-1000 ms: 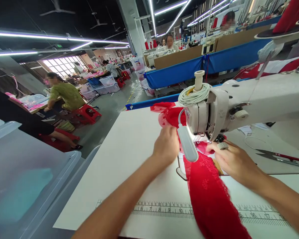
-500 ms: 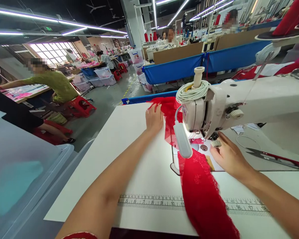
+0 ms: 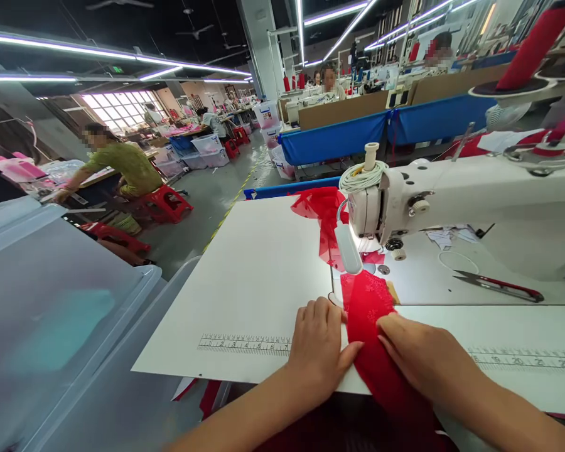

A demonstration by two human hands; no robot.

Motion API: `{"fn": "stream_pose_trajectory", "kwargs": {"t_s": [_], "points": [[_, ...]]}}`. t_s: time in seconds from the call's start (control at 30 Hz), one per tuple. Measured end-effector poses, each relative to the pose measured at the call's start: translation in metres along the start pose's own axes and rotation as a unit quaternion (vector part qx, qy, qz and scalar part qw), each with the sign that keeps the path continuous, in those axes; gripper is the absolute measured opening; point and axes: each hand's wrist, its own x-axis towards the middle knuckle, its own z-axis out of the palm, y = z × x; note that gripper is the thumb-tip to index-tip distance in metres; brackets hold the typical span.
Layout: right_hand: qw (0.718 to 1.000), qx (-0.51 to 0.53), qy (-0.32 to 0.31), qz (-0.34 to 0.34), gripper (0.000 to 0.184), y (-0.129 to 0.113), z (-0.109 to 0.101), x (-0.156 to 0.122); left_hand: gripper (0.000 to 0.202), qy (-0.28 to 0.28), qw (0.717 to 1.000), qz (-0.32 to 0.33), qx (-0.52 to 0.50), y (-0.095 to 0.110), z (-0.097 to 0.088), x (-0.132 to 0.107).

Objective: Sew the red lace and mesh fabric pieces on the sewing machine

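Red cloth (image 3: 370, 314): a lace-edged strip on the near side of the sewing machine (image 3: 452, 194), running from close by the needle area down over the table's front edge.

Left hand (image 3: 316, 342) at the cloth's left edge, on the table (image 3: 258, 263); fingers close together, thumb spread away onto the cloth. Right hand (image 3: 424, 351) at the lace side, thumb and forefinger pinched on that border. Holding both edges probably keeps the strip flat and square to the machine.

Sheer red fabric (image 3: 327, 220) bunched beyond, left of the machine head; whether it joins the strip, cannot tell. Small lamp (image 3: 348, 248) hangs at the head, presumably to light the stitching spot, yet it and the head hide the needle from this angle. Snips (image 3: 499, 285) lie right, under the machine arm, likely parked within reach.

Printed ruler (image 3: 245, 345) along the table front; its middle is covered by hands and cloth. Strip's lower end lost in dark below the edge. Right hand's remaining fingers curl out of sight. Thread cone (image 3: 537, 50) cut off at the top. Plastic box (image 3: 75, 314) at left; turquoise contents blurred through its wall.
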Motion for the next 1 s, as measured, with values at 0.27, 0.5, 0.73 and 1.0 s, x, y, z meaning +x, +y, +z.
{"fn": "stream_pose_trajectory", "kwargs": {"t_s": [0.27, 0.5, 0.73, 1.0], "points": [[0.995, 0.035, 0.086, 0.04, 0.016, -0.009, -0.004, -0.021, 0.034, 0.001, 0.999, -0.033, 0.006, 0.01, 0.003, -0.007], [0.954, 0.175, 0.1, 0.221, 0.024, -0.004, 0.003, -0.031, 0.034, -0.004, 0.999, -0.054, 0.0, 0.01, 0.004, -0.009], [0.719, 0.519, 0.145, 0.44, 0.06, 0.002, -0.013, -0.034, 0.027, 0.011, 0.999, -0.051, 0.001, 0.02, -0.001, 0.0], [0.933, 0.203, 0.052, 0.291, 0.084, -0.012, 0.012, -0.044, 0.019, -0.001, 1.0, -0.019, 0.0, 0.033, 0.0, 0.011]]}}
